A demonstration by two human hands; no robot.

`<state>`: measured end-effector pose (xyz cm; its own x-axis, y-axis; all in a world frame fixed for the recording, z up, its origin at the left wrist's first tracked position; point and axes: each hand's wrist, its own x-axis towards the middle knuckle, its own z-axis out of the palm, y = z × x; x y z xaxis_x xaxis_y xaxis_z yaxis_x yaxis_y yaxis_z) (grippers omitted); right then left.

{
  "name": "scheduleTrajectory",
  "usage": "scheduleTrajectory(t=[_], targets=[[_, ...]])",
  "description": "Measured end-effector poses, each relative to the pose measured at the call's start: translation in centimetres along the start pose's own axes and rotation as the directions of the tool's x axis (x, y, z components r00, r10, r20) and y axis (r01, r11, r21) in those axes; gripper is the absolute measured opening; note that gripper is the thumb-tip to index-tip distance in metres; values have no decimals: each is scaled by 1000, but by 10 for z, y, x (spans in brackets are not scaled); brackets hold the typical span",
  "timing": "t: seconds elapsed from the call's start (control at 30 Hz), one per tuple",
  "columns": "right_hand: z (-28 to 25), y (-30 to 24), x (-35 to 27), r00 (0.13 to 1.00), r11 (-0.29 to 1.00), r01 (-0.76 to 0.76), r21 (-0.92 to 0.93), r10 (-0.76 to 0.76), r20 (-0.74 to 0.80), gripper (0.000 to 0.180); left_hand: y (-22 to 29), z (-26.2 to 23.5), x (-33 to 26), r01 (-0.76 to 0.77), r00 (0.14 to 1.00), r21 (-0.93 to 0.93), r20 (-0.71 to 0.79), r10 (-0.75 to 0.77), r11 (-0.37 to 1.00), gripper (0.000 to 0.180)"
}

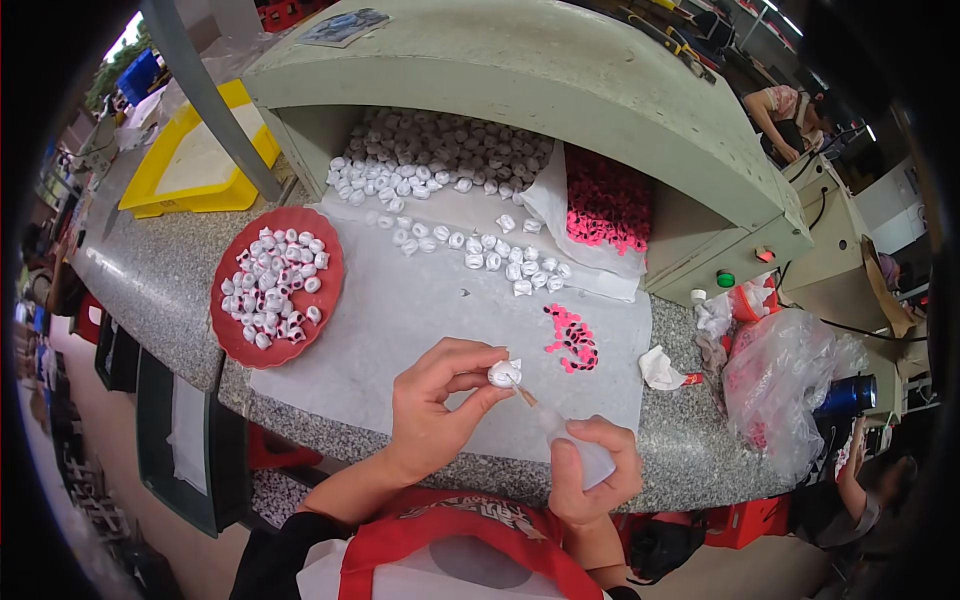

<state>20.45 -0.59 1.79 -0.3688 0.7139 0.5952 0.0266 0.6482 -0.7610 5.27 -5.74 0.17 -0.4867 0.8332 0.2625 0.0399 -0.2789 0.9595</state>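
Observation:
My left hand pinches a small white figurine piece between thumb and fingers over the white paper sheet. My right hand grips a clear squeeze bottle whose thin brown nozzle tip touches the white piece. A small cluster of pink and black bits lies on the sheet just beyond the hands. A red round plate holding several white pieces with pink marks sits to the left.
Many white pieces are piled under the green machine hood, beside a bag of pink bits. Yellow tray at far left; plastic bags at right. Another person works at the upper right.

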Motion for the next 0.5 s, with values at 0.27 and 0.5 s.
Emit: scheduleTrajectory(t=[0.27, 0.5], targets=[[2, 2, 0, 1000, 1000, 11, 16, -11, -6, 23, 1, 0, 1, -10, 1000, 25, -4, 10, 1000, 28], [1, -2, 13, 992, 994, 110, -12, -109, 58, 20, -1, -5, 3, -86, 996, 128, 33, 83, 988, 27]])
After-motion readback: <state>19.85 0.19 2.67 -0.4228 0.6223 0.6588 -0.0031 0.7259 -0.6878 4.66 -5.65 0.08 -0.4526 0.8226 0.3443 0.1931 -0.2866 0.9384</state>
